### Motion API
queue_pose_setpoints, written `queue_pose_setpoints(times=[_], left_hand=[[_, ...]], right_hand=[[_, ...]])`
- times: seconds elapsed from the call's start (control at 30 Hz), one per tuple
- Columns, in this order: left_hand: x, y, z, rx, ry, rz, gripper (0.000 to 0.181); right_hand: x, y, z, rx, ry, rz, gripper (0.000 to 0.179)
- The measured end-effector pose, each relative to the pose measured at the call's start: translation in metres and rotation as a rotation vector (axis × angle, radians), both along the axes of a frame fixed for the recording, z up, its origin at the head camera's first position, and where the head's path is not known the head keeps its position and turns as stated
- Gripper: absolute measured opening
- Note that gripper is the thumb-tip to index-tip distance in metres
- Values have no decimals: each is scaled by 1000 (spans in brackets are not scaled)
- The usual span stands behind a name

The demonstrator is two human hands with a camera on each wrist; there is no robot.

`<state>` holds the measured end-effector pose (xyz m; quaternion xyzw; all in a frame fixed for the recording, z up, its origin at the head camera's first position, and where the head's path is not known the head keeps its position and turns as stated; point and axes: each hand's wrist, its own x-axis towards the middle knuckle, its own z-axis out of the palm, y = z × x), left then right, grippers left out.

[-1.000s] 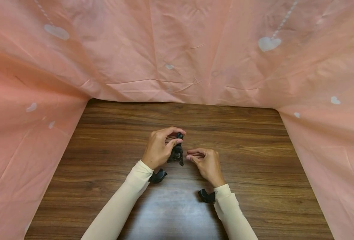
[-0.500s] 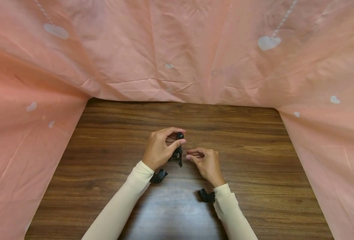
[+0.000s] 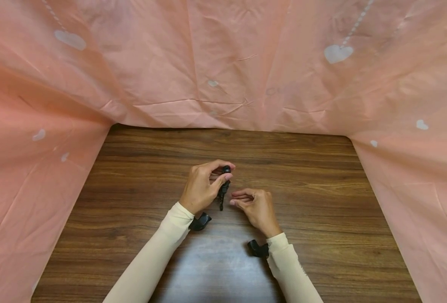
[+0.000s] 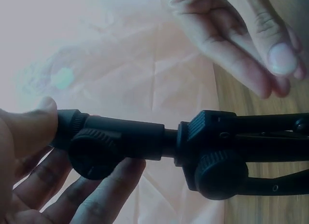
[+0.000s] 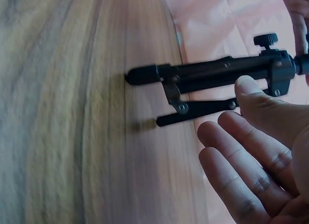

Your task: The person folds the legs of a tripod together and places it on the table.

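Note:
A small black tripod (image 3: 223, 191) is upright over the wooden table (image 3: 303, 176). My left hand (image 3: 200, 187) grips its top between thumb and fingers. In the left wrist view, round knobs (image 4: 94, 154) stick out from the tripod's central column (image 4: 130, 136). Its legs (image 5: 212, 73), seen in the right wrist view, are drawn in near the column, with one thin strut angled away. My right hand (image 3: 257, 208) hovers just right of the legs, fingers relaxed and grasping nothing. Its thumb overlaps the tripod in the right wrist view.
A pink curtain (image 3: 223, 63) with white hearts hangs around the back and both sides of the table. Black wrist camera mounts (image 3: 200, 221) jut inward from both cream sleeves (image 3: 155, 252).
The tripod has turned in my left hand, and its spread legs now look narrower, bunched in line. My right hand has shifted slightly left toward it.

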<state>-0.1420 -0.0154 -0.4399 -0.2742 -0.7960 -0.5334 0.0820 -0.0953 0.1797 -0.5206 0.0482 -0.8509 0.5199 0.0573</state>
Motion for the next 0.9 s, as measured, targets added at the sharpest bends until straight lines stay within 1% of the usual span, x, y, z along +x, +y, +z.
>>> queue_pose_setpoints(times=[0.1,0.2,0.4,0.53,0.7,0.9], left_hand=[[0,0,-1,8,-3,7,17],[-1,1,-4,21,22,20,17],[-3,5,-10,41,70,76,17],[-3,6,-11,38,99,106,17],[-1,7,-11,42,117,116,17],[1,10,-10,42,127,137,18]], right_hand=[[1,-7,-3,2,-17,30,18],[2,-14,-7,23,-20,41,16],[2,-21,-14,56,-6,17,12],[1,-24,-16,85,15,5,11],[1,-26,-16,154,34,-30,10],[-2,-26,-18,227,83,-60,11]])
